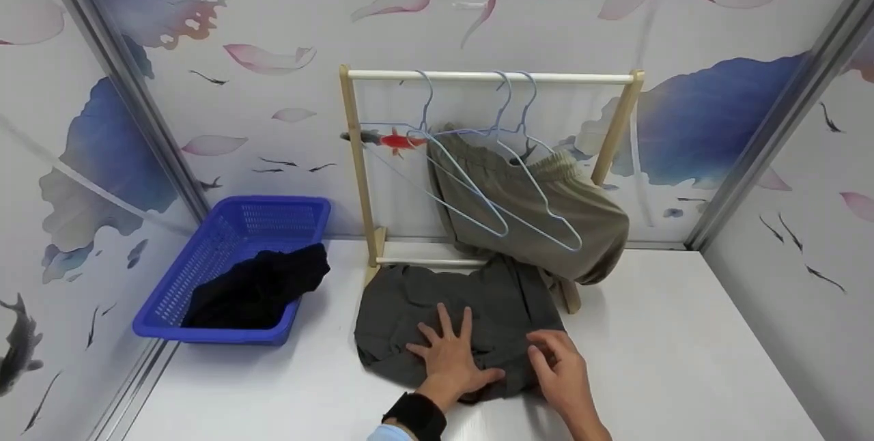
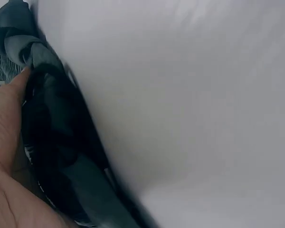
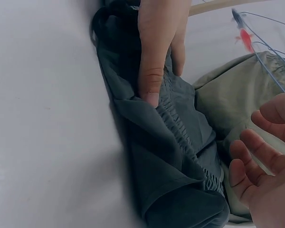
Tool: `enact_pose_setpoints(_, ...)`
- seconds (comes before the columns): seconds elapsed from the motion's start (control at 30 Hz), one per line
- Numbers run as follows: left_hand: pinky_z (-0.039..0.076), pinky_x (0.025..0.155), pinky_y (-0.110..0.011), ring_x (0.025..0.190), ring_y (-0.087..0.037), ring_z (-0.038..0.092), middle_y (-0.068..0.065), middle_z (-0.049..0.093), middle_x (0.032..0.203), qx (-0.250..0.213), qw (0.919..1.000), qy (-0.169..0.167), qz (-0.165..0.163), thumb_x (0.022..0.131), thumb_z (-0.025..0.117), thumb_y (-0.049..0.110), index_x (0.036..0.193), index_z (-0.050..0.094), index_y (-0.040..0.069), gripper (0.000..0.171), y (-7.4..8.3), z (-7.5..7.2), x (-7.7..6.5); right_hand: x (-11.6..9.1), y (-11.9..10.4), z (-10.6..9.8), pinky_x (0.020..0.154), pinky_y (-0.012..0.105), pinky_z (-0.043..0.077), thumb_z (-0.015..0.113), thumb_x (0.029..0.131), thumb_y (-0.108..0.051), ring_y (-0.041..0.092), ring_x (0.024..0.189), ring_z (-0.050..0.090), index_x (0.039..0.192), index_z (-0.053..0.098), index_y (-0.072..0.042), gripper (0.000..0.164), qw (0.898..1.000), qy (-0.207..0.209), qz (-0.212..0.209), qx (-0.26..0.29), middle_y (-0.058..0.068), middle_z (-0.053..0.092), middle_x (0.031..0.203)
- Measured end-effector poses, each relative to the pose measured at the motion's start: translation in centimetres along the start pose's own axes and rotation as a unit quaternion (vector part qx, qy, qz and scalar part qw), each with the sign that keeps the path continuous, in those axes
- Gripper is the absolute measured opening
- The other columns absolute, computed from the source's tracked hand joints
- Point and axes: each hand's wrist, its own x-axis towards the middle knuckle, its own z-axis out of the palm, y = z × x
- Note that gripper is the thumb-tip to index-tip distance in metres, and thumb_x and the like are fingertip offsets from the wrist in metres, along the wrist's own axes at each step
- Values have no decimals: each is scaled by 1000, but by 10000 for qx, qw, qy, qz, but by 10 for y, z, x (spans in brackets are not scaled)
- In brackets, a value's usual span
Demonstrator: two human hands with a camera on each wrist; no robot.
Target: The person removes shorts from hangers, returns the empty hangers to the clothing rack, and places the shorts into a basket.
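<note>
Dark grey shorts (image 1: 478, 304) lie bunched on the white table, and their gathered elastic waistband (image 3: 178, 128) shows in the right wrist view. My left hand (image 1: 452, 359) presses on them with its fingers spread wide. At their right edge is my right hand (image 1: 563, 373), fingers loosely bent and holding nothing; the right wrist view has its fingers (image 3: 247, 156) apart from the cloth. In the left wrist view the left hand (image 2: 9, 137) lies along the dark fabric (image 2: 66, 137), its fingertips mostly hidden.
Behind the shorts stands a rack with a white rail (image 1: 464, 76) and wooden posts. Several blue hangers (image 1: 471, 181) hang there, with khaki shorts (image 1: 532, 202) on the right. A blue basket (image 1: 218, 335) at the left holds a black garment (image 1: 256, 287). Patterned panels enclose the table.
</note>
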Motion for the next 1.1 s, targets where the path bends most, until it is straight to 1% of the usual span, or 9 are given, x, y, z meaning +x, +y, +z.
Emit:
enact_pose_setpoints(0.2,36,94,-84,142,-64,28,-14,5,173,552,9964,-639,-114,63,73,88,165,20,41,123,3,-11,16,3,-4,4,70,23,52,65,97,3,7,84,61,109,75,-6,17,9997,-138,171,-50,7,66,111)
enact_pose_setpoints(0.33,41,91,-81,142,-60,31,-6,7,174,1184,9881,-972,-147,63,66,93,163,21,47,119,2,-15,24,3,-7,6,70,23,52,66,96,3,9,85,62,108,75,-6,17,9997,-196,135,23,8,67,111)
enact_pose_setpoints(0.43,43,91,-80,142,-59,30,-3,11,174,1434,9832,-1116,-144,63,62,95,162,25,47,116,1,-17,27,3,-9,8,70,23,52,66,96,3,8,83,61,108,75,-5,17,9997,-221,104,74,8,67,111)
enact_pose_setpoints(0.53,40,91,-83,143,-60,28,-4,19,172,1289,9847,-1159,-151,64,68,91,161,31,42,115,0,-20,27,3,-9,9,69,23,52,66,96,4,7,82,61,108,75,-3,17,9997,-221,49,97,8,67,110)
enact_pose_setpoints(0.63,36,91,-86,143,-62,27,-6,27,169,1007,9886,-1115,-129,66,76,84,160,36,36,112,0,-23,26,4,-9,10,69,23,52,66,95,4,7,81,60,108,75,-2,16,9998,-185,16,107,7,67,109)
enact_pose_setpoints(0.73,35,93,-86,143,-61,27,-7,30,166,768,9912,-1072,-59,71,80,75,158,41,31,105,0,-28,25,3,-9,11,69,23,52,66,95,4,7,82,60,107,75,-4,16,9998,-155,25,106,7,67,109)
enact_pose_setpoints(0.83,34,96,-85,144,-58,28,-8,32,164,541,9938,-969,27,76,82,66,153,49,26,93,-2,-32,21,3,-9,12,69,23,52,66,96,3,7,82,60,107,75,-3,15,9999,-158,-31,60,8,67,109)
enact_pose_setpoints(0.97,34,96,-84,143,-52,33,-10,44,157,162,9977,-622,232,80,86,51,137,66,13,72,-9,-36,16,3,-10,12,69,22,52,66,96,3,8,84,63,107,75,-2,14,9998,-160,-81,38,8,67,109)
enact_pose_setpoints(1.1,36,98,-82,139,-45,40,-14,59,137,-185,9987,-278,386,80,87,32,121,72,2,53,-20,-39,13,2,-11,13,69,22,51,66,96,3,8,85,61,105,75,-3,14,9998,-169,-87,-12,7,66,109)
